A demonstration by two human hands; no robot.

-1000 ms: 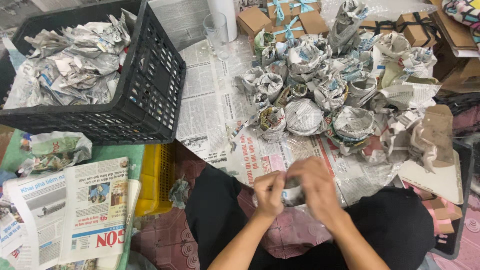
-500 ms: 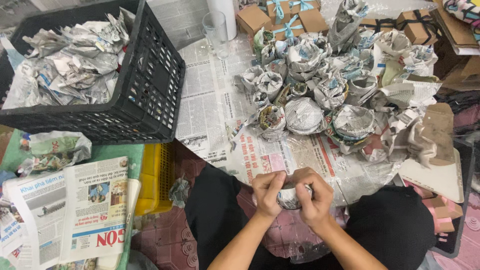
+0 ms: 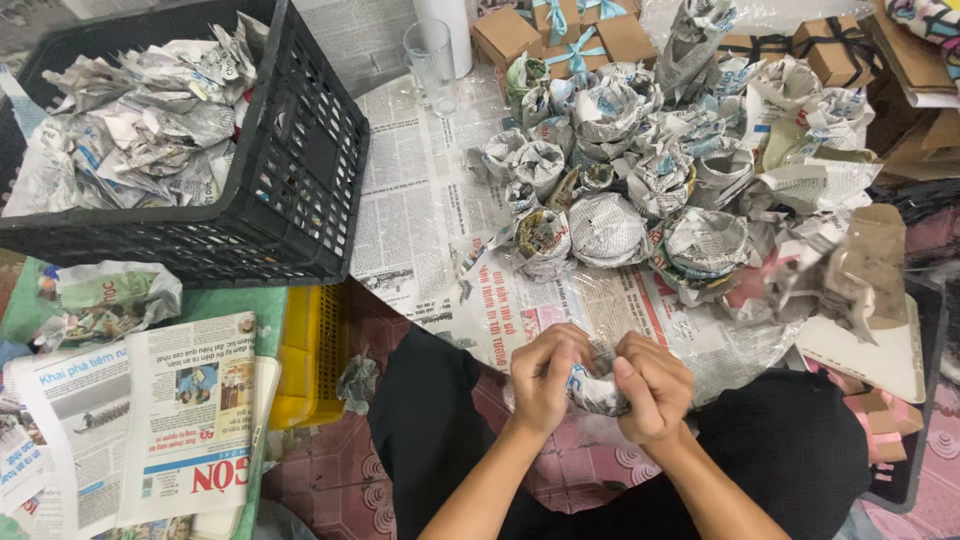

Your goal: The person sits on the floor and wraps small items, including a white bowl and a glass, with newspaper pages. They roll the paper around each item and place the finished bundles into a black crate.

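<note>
Left hand (image 3: pixel 545 375): fingers curled shut on the left side of a newspaper-wrapped bundle (image 3: pixel 592 388), thumb pressed into the paper.
Right hand (image 3: pixel 652 385): closed over the bundle's right side, fingers folded down on the wrap.
Bundle: pinched between both hands, above the lap, just below the near edge of the newspaper sheets (image 3: pixel 420 200) spread on the floor. What the paper covers cannot be told.
Landmark: black plastic crate (image 3: pixel 300 170), filled with crumpled newspaper (image 3: pixel 140 130).
Right of crate: the spread sheets; beyond them a heap of wrapped cups (image 3: pixel 640 180), packed touching one another, open ends mostly up.
Far right of crate, behind the heap: brown gift boxes (image 3: pixel 560 30) with teal ribbon.
Just right of crate's far corner: clear drinking glass (image 3: pixel 432 55), upright.
Below crate: yellow crate (image 3: pixel 305 350) and a stack of flat newspapers (image 3: pixel 150 420).
</note>
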